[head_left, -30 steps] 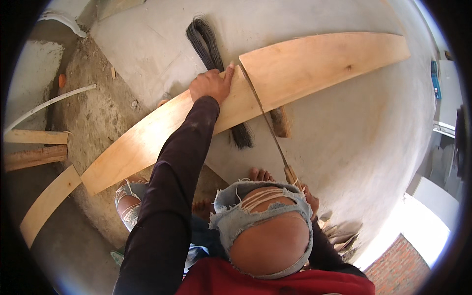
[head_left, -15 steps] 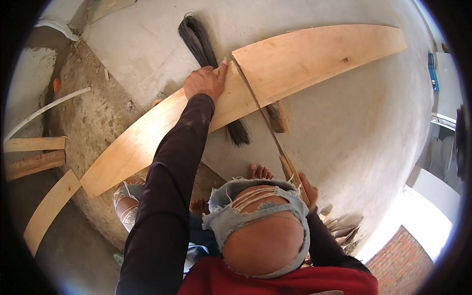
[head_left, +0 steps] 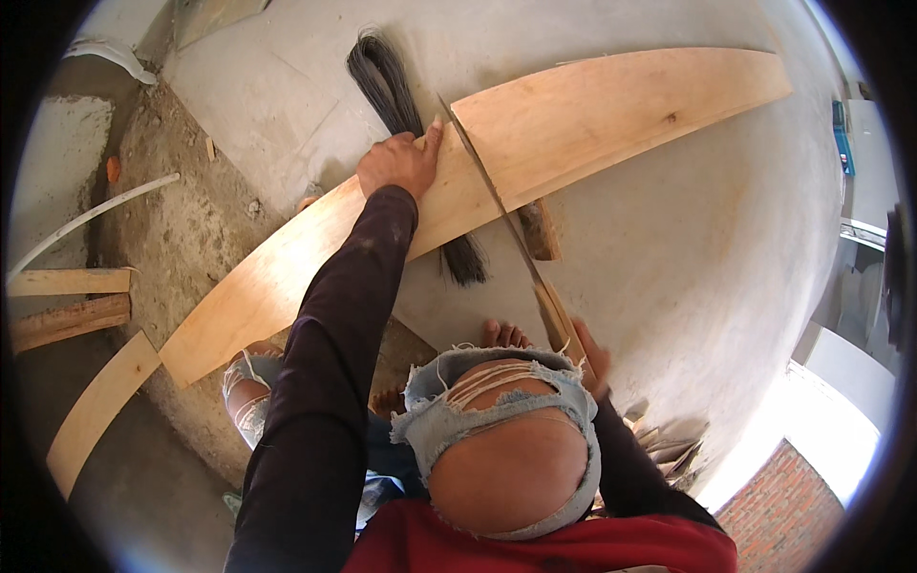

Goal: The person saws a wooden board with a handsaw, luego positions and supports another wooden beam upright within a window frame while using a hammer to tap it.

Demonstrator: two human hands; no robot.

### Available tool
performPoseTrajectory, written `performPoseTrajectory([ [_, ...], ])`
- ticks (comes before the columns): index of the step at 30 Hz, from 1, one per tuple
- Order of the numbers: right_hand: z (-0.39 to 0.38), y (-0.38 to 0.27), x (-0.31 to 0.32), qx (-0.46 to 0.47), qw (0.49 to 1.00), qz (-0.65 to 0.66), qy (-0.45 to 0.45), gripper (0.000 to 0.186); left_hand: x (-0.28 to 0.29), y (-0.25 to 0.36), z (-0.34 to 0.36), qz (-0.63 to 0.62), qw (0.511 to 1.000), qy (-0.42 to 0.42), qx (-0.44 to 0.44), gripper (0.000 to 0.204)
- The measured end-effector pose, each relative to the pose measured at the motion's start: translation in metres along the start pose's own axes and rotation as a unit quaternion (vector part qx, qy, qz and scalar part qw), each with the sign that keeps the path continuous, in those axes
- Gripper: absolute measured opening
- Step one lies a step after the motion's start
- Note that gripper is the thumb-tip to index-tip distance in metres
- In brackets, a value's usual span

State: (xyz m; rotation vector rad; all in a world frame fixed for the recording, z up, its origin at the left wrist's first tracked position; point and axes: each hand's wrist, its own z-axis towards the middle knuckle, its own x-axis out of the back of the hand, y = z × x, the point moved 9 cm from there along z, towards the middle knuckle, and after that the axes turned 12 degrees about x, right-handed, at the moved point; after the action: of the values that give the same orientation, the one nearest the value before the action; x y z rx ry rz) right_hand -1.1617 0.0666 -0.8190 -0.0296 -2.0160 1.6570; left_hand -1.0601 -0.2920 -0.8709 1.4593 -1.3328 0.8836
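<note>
A long pale wooden board (head_left: 621,113) lies slantwise across the view, resting partly over a small wood block (head_left: 541,232). My left hand (head_left: 397,164) presses on it left of the cut, fingers curled over the far edge and thumb stretched toward the saw. Running through the board is the thin dark blade of a handsaw (head_left: 517,239), its tip poking past the far edge. By my bent knee, my right hand (head_left: 594,363) is closed around the saw's wooden handle (head_left: 554,320); the knee partly hides the grip.
Under the board lies a bundle of dark wire (head_left: 380,72). My bare foot (head_left: 503,334) is close beside the saw. Other wood strips (head_left: 95,411) lie at the left, near a white pipe (head_left: 105,205). Wood scraps (head_left: 669,447) sit behind my right arm.
My right hand has pushed the saw forward, away from me, so its tip now sticks out farther beyond the board. My left hand and the board stay in place.
</note>
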Motion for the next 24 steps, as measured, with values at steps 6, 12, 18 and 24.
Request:
performPoseTrajectory([
  [6,0.076,-0.027,-0.016,0.053,0.996,0.06,0.039,0.039,0.009,0.011,-0.003,-0.007,1.0,-0.003,-0.022,0.07],
  [12,-0.026,-0.026,0.02,0.041,0.999,-0.002,0.004,0.039,0.005,-0.003,-0.003,0.003,1.0,-0.024,0.012,0.071],
  [18,0.086,-0.028,-0.017,0.058,0.995,0.058,0.061,0.041,0.008,0.013,-0.006,-0.017,1.0,-0.013,-0.004,0.071],
  [24,-0.037,-0.019,0.023,0.078,0.997,-0.015,0.013,0.055,0.008,-0.003,0.001,-0.003,1.0,-0.016,0.002,0.069],
])
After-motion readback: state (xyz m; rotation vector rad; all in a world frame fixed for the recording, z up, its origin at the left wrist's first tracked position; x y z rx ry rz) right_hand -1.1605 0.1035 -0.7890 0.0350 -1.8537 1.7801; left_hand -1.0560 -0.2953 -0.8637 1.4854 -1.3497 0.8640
